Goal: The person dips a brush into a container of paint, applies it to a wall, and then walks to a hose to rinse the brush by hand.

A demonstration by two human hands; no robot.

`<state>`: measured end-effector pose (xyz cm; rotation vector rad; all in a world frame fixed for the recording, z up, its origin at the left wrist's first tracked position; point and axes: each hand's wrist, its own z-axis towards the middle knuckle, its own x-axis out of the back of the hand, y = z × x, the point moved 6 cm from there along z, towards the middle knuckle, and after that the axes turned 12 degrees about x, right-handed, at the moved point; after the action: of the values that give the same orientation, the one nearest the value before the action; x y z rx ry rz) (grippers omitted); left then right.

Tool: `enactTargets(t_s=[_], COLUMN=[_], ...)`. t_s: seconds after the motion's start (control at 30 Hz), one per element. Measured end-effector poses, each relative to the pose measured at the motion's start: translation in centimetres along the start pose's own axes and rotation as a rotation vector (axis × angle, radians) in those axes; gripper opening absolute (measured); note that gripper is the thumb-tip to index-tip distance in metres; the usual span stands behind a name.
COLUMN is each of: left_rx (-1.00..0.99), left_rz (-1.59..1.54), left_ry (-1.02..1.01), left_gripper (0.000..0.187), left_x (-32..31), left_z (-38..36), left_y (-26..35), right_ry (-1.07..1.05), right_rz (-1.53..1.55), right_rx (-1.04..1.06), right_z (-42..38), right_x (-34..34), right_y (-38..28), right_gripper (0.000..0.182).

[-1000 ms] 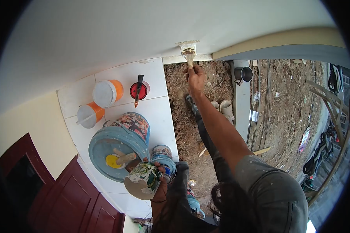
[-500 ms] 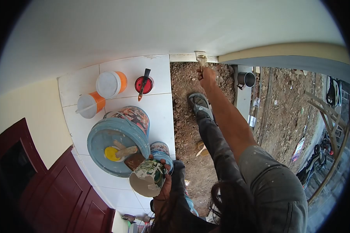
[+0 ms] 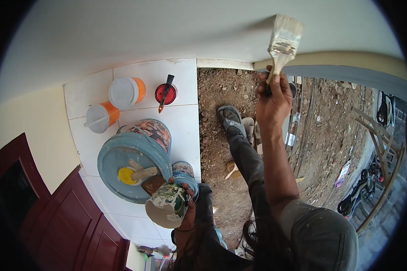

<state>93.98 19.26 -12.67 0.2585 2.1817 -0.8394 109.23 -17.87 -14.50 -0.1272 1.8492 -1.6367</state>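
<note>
My right hand (image 3: 274, 97) is closed round the handle of a wide paintbrush (image 3: 285, 38), its pale bristles pointing up close to the white wall (image 3: 167, 31). In my left hand (image 3: 189, 203) is a paint-spattered can (image 3: 168, 205), tilted, with its pale inside facing the camera. Beside that can stand a small blue bucket (image 3: 184, 170) and a large bucket with a blue lid (image 3: 108, 167). On the lid lie a yellow round piece (image 3: 127, 175) and a wooden-handled tool (image 3: 144, 174).
Two orange-and-white tubs (image 3: 122, 93) (image 3: 103, 116) and a red can (image 3: 167, 94) with a brush across it stand on white tiles (image 3: 183, 131). Bare soil (image 3: 217, 149) lies beside them, with my sandalled foot (image 3: 230, 116). A maroon door (image 3: 77, 217) is at lower left; wooden poles (image 3: 384, 189) are at right.
My right hand has lifted the brush off the wall's bottom edge, up and to the right, nearer the camera. My left hand and the can have shifted slightly left in view.
</note>
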Motion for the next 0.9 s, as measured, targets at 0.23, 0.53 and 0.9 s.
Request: enactTargets(t_s=[0.23, 0.53, 0.9], left_rx=[-0.039, -0.021, 0.095], left_rz=[-0.022, -0.052, 0.024], left_ry=[-0.011, -0.024, -0.068], left_gripper=[0.059, 0.056, 0.071], left_x=[0.5, -1.9, -16.2], left_z=[0.7, 0.8, -6.1], left_y=[0.1, -2.2, -10.5], right_ry=[-0.005, 0.036, 0.039], right_rz=[-0.185, -0.313, -0.031], right_rx=[-0.351, -0.840, -0.364], right_z=[0.9, -2.4, 0.2], right_x=[7.8, 4.3, -14.8], right_y=[23.8, 21.7, -19.4], right_gripper=[0.012, 0.019, 0.019])
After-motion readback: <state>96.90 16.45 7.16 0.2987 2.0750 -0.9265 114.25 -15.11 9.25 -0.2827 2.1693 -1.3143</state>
